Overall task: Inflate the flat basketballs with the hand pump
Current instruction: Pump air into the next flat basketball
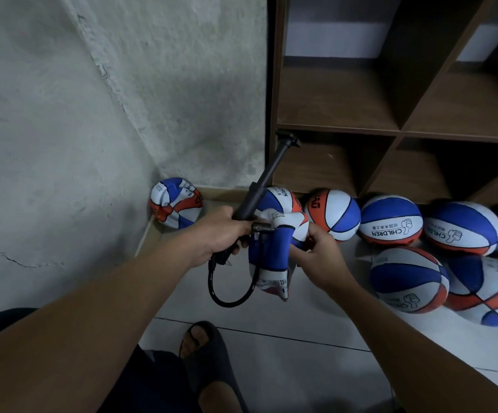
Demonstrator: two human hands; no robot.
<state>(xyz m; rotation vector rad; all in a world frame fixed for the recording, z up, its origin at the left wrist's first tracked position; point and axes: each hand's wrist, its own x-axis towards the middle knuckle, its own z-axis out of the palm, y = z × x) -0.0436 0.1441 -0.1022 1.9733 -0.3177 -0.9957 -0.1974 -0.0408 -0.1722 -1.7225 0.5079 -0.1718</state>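
My left hand (219, 231) grips the lower barrel of a black hand pump (267, 177), which slants up to the right with its T-handle near the shelf. The pump's black hose (230, 293) loops below and rises toward a folded, flat basketball (273, 251) in blue, white and orange. My right hand (316, 251) holds that flat ball from the right side. The hose's end lies against the ball's upper part; the valve itself is hidden.
A crumpled flat ball (176, 202) lies in the wall corner. Several round basketballs (390, 220) crowd the floor to the right, below a brown wooden shelf unit (361, 129). My sandalled foot (209, 350) is on the tiled floor below.
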